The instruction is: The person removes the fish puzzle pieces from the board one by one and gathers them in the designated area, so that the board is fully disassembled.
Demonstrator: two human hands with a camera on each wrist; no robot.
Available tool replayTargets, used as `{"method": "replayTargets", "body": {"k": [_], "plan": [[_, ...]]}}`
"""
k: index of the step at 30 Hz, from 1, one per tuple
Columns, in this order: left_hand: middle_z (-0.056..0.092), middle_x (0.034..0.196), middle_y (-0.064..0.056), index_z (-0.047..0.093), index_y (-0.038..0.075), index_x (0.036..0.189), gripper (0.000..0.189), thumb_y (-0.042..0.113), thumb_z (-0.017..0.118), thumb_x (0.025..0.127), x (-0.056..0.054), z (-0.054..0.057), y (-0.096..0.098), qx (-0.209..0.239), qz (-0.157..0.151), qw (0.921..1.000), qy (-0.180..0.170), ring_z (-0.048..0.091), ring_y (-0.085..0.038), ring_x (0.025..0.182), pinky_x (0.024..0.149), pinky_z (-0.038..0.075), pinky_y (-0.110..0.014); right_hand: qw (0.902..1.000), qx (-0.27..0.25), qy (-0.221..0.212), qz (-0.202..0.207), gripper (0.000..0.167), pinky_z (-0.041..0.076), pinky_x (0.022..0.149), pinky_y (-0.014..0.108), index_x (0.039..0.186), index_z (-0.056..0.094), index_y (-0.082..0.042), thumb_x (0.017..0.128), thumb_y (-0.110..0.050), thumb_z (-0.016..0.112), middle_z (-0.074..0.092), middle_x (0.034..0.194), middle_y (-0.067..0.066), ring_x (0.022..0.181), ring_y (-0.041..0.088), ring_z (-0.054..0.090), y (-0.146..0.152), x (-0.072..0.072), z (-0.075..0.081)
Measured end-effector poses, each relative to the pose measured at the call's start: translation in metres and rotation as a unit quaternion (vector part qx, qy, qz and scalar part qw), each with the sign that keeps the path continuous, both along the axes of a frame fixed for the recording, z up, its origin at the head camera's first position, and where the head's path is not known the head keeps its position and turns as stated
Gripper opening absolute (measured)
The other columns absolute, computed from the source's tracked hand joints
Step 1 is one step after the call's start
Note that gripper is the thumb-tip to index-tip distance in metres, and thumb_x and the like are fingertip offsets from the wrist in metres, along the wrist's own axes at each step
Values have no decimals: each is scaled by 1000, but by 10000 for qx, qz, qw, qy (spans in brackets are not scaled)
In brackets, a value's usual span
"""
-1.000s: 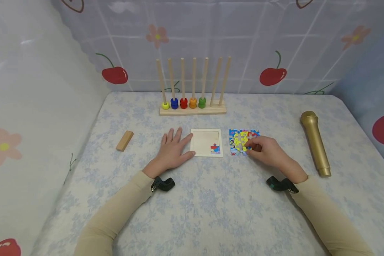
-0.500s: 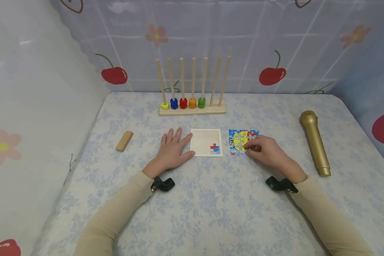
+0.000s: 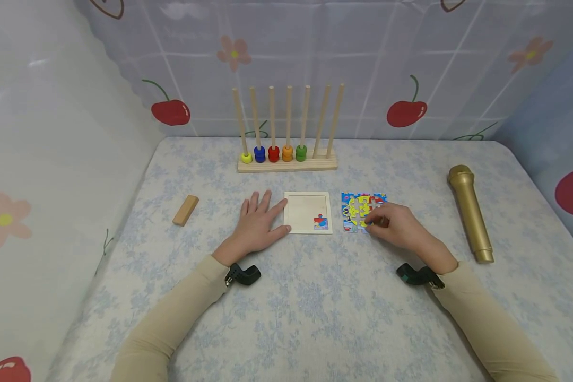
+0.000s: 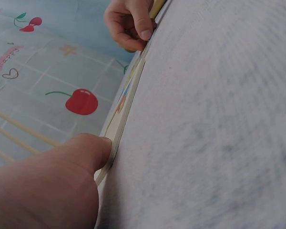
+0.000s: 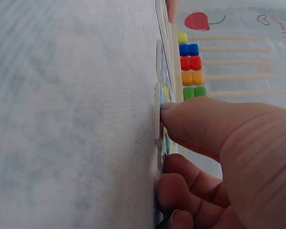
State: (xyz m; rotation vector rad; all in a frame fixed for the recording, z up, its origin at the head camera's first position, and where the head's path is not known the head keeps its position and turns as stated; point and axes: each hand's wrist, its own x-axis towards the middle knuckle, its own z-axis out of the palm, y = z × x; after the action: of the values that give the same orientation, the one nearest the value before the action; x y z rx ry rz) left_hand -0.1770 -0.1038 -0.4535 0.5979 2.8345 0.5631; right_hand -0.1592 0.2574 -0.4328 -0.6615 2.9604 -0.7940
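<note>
My left hand (image 3: 255,225) lies with fingers spread on the cloth; its index fingertip and thumb touch the left edge of a square wooden puzzle tray (image 3: 305,212). In the left wrist view, the thumb (image 4: 93,150) presses at the tray's rim. One red and blue jigsaw piece (image 3: 321,223) sits in the tray's lower right corner. To the right lies a group of colourful jigsaw pieces (image 3: 355,204). My right hand (image 3: 398,225) is at their lower right, thumb and curled fingers pinching a jigsaw piece (image 5: 157,117) low over the cloth; the hand partly hides the group.
Behind the tray stands a wooden bead rack (image 3: 286,165) with tall pegs and yellow, blue, red, orange and green beads. A wooden block (image 3: 186,210) lies at the left. A gold toy microphone (image 3: 471,215) lies at the right.
The right hand stays at the jigsaw pieces, with only slight shifts of its fingertips and the piece by them. The left hand and the tray have not moved.
</note>
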Motion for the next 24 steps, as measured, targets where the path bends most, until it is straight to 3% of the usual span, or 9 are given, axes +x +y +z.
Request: {"method": "replayTargets", "body": {"k": [9,24], "plan": [[10,172,-20,31,25,162,72,55,52,100,0,0,0,-3,4,10000,-6,-2,-47,158,124,4,-66,9998,-127,-144,-50,9,46,63,26,90,73,-6,84,-6,80,67,82,4,69,11,54,2,-1,-1],[10,171,-21,32,24,162,72,53,53,100,1,3,1,-37,11,10000,-1,0,-49,158,124,5,-66,9993,-147,-327,-100,9,46,64,26,93,72,-5,86,-7,78,67,84,5,70,12,53,0,1,3]]}}
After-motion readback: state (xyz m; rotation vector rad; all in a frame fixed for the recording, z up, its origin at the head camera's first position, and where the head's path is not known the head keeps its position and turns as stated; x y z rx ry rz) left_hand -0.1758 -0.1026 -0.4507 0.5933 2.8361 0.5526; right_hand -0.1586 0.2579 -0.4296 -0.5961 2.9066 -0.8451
